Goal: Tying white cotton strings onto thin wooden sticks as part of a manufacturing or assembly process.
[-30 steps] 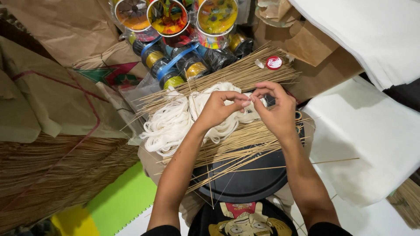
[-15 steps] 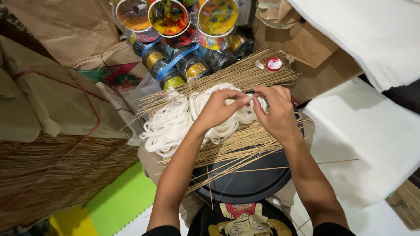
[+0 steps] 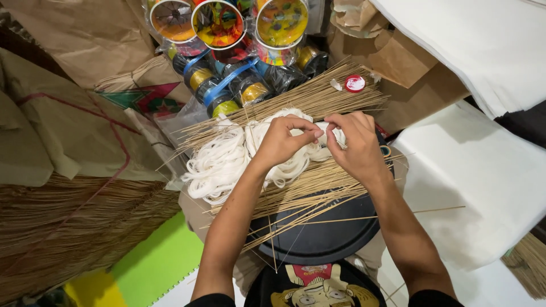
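Your left hand (image 3: 282,142) and right hand (image 3: 358,145) pinch together on a strand of the white string bundle (image 3: 227,162), which lies on thin bamboo sticks (image 3: 307,190) over a round black tray (image 3: 327,239).

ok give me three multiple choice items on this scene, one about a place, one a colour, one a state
1. Where does the pile of white string lie?
A. on the thin sticks
B. inside a paper bag
C. on the green mat

2. What colour is the small round cap by the stick tips?
A. blue
B. red
C. yellow

3. What are the two hands doing?
A. resting flat on the round tray
B. pinching string between the fingertips
C. holding scissors

Answers:
1. A, the string sits across the thin sticks spread over the dark round tray.
2. B, the cap is red with a white middle.
3. B, the left hand and right hand meet over the pile with fingertips pressed on a bit of string.
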